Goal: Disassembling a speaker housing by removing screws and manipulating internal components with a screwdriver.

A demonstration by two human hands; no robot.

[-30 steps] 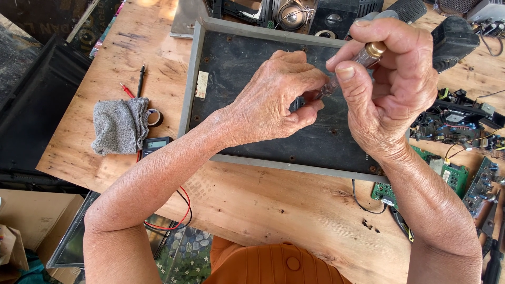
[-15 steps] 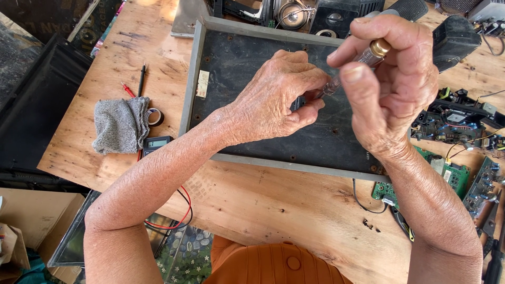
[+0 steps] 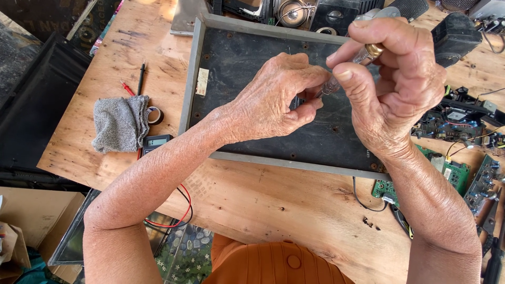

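The right hand (image 3: 400,89) has its grip pressed together around a slim screwdriver with a clear handle and a brass-coloured cap (image 3: 351,66), thumb and fingers closed on the handle, the shaft slanting down and to the left. The left hand (image 3: 273,100) pinches its fingertips (image 3: 310,102) at the tool's tip, right on the surface of the dark, flat rectangular panel with a grey frame (image 3: 247,68); whatever small part sits between those fingers is hidden.

As a judgement, the work on this one spot near the panel's middle is under way and not finished. Several small holes along the panel's edges look open, though I cannot tell whether they hold screws.

The panel lies flat on the pale wooden bench (image 3: 263,194). To its left rest a grey folded cloth (image 3: 120,123), a small roll of tape (image 3: 154,115) and a small meter with red and black leads (image 3: 156,142). Green circuit boards (image 3: 452,173) lie at the right.
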